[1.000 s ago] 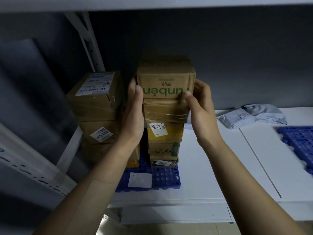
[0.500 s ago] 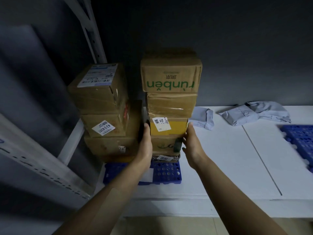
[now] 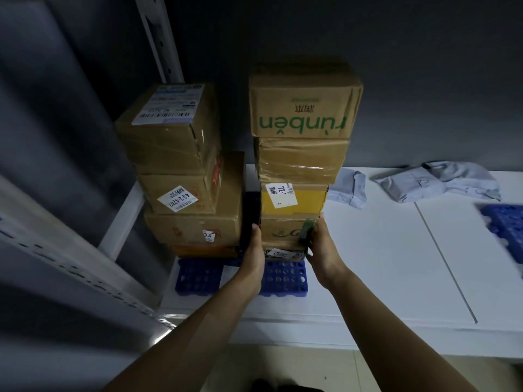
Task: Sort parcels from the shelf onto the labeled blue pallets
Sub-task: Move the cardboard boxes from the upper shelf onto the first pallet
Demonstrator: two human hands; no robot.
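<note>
Two stacks of cardboard parcels stand on a blue pallet [image 3: 283,278] on the white shelf board [image 3: 382,264]. The right stack has a "runben" box [image 3: 302,108] on top, then a taped box [image 3: 300,159], a yellow box [image 3: 294,202], a brown box with green tape [image 3: 283,233] and a thin labelled parcel [image 3: 283,253]. My left hand [image 3: 253,250] presses the left side of the brown box. Against that box's right corner lies my right hand [image 3: 322,247]; its fingers are hidden behind the box.
The left stack [image 3: 169,142] of several boxes stands close beside, with a black parcel [image 3: 252,213] between the stacks. Two grey poly bags [image 3: 435,182] lie at the back right. A second blue pallet [image 3: 506,227] sits at the right edge. A white shelf upright [image 3: 161,38] rises at the left.
Both hands have come down from the top "runben" box to the sides of the lower brown box. The stack stands unmoved.
</note>
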